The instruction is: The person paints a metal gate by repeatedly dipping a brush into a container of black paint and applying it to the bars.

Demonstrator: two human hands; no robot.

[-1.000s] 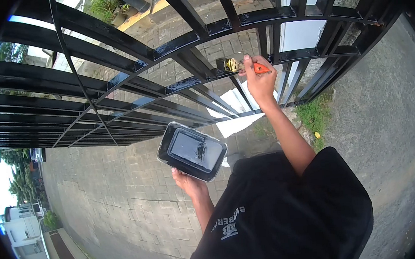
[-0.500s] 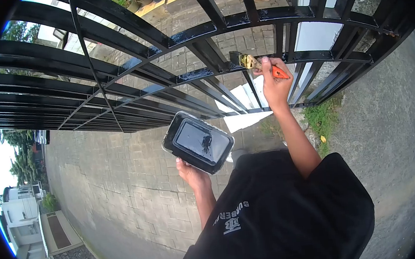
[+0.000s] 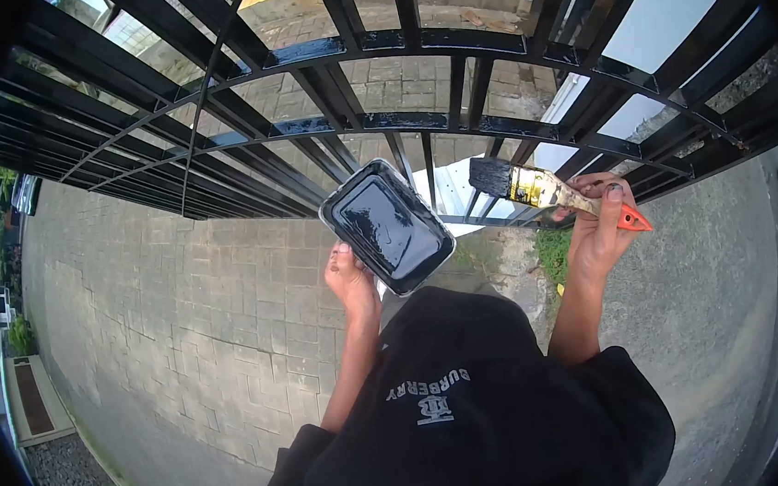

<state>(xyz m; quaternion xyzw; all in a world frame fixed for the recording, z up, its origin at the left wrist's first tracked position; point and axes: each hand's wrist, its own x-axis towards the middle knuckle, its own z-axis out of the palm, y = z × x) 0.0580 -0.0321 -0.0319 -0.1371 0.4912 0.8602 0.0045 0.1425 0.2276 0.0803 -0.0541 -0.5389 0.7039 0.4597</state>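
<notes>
In the head view, a shallow black tray (image 3: 387, 226) filled with glossy black paint is held up by the left hand (image 3: 353, 281), whose fingers are curled under and against the tray's lower left edge; the tray is tilted, one corner raised toward the gate. A paintbrush (image 3: 551, 194) is gripped in the right hand (image 3: 599, 229), the fingers closed around its handle just behind the brass-coloured ferrule, and the orange end of the handle is seen sticking out past the hand to the right. The dark, paint-loaded bristles are pointed to the left, toward the tray, and are held just beside its right edge but apart from it; the brush lies nearly level, with the bristle end slightly higher. Behind both hands a black metal gate (image 3: 408, 42) of bars and cross rails is spread across the upper part of the view, and its horizontal rails are shown wet and shiny. A white sheet (image 3: 453, 186) is visible on the ground beyond the bars, between tray and brush. Grey paving stones (image 3: 180, 289) are seen below on the left, and a patch of grass (image 3: 552, 252) lies near the right forearm. A black garment (image 3: 478, 411) with white lettering fills the bottom of the view.
</notes>
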